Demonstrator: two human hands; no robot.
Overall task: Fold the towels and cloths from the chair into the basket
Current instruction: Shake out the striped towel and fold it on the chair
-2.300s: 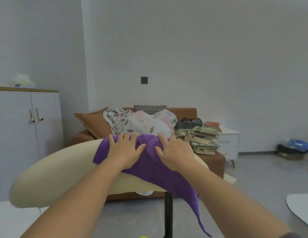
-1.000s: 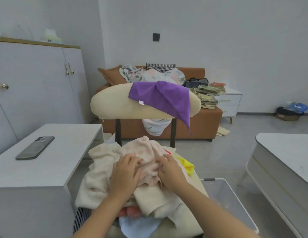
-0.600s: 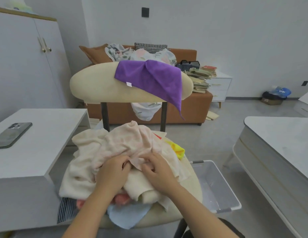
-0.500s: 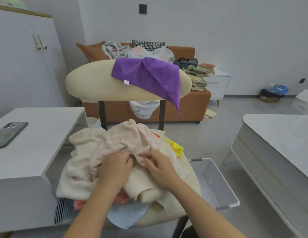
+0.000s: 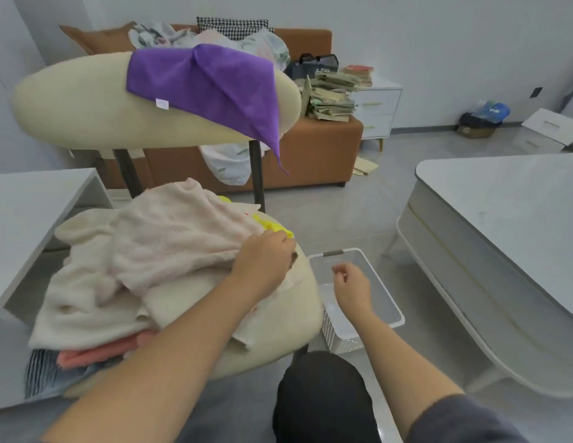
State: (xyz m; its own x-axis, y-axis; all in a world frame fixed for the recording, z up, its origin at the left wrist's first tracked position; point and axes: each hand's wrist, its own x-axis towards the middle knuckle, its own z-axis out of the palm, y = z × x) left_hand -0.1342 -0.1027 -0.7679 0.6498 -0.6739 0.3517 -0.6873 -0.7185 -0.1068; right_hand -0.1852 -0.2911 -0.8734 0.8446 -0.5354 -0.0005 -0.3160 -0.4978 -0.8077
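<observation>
Centrally cream chair (image 5: 71, 110); orange sofa (image 5: 310, 155) behind, grey floor (image 5: 342, 219).

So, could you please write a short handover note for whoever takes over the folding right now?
Left hand rests on the edge of the fluffy pale pink towel; grip unclear.
Right hand hangs loosely curled, holding nothing, over the white plastic basket.
The unfolded pile lies on the cream chair seat; a purple microfibre cloth drapes the backrest.
Done: nothing in the basket yet.
Left: fold every piece, purple cloth included, into it.
</observation>
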